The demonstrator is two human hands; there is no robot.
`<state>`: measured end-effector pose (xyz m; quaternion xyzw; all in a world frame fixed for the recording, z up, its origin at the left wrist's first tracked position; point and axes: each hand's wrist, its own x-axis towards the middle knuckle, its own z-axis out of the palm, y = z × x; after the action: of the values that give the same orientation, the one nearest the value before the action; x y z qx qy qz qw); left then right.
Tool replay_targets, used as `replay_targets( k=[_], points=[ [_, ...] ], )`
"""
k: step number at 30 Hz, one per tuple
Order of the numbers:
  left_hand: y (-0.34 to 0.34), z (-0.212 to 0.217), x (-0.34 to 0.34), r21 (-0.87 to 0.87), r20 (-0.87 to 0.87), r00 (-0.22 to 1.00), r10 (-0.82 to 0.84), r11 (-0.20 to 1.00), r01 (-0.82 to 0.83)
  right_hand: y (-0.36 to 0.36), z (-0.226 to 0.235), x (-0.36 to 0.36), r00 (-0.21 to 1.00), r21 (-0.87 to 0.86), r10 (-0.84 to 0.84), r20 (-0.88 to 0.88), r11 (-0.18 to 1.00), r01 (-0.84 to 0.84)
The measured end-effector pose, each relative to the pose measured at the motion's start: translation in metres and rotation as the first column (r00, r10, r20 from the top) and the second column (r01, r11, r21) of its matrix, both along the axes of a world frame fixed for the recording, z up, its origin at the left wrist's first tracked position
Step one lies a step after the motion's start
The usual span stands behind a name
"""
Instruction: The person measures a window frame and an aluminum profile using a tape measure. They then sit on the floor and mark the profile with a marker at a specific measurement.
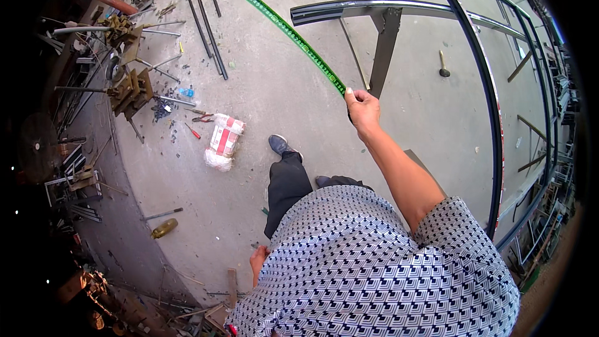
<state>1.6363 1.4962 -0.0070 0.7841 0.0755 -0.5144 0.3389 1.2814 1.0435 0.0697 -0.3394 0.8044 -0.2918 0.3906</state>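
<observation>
My right hand is closed on the near end of a green tape measure, its thumb pressed on the strip. From my fingers the strip runs out in a curve to the far left, past the top edge of the view. Just beyond this hand, a dark metal bar lies across an upright support. My left hand hangs low beside my body, partly covered by the patterned shirt; how its fingers are set cannot be made out.
Long dark frame bars stand along the right. A mallet rests on the concrete floor. To the left are a wrapped red-and-white bundle, pliers, a red screwdriver, metal rods, rusty clamp stands and a brownish bottle.
</observation>
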Motion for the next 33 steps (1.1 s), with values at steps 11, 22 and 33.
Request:
replay_targets(
  k=[11, 22, 33],
  points=[
    [-0.329, -0.024, 0.190, -0.085, -0.068, 0.998, 0.001, 0.996, -0.007, -0.175, 0.019, 0.076, 0.966, -0.114, -0.166, 0.196, 0.975, 0.190],
    [-0.697, 0.027, 0.270, -0.355, 0.122, 0.965, -0.231, 0.898, 0.260, -0.375, 0.002, 0.134, 0.979, -0.200, -0.203, -0.027, 0.961, 0.194],
    [-0.688, -0.104, 0.406, 0.115, 0.114, 0.827, -0.551, 0.834, 0.540, -0.628, 0.012, 0.198, 0.982, -0.116, -0.183, -0.036, 0.977, 0.178]
  ],
)
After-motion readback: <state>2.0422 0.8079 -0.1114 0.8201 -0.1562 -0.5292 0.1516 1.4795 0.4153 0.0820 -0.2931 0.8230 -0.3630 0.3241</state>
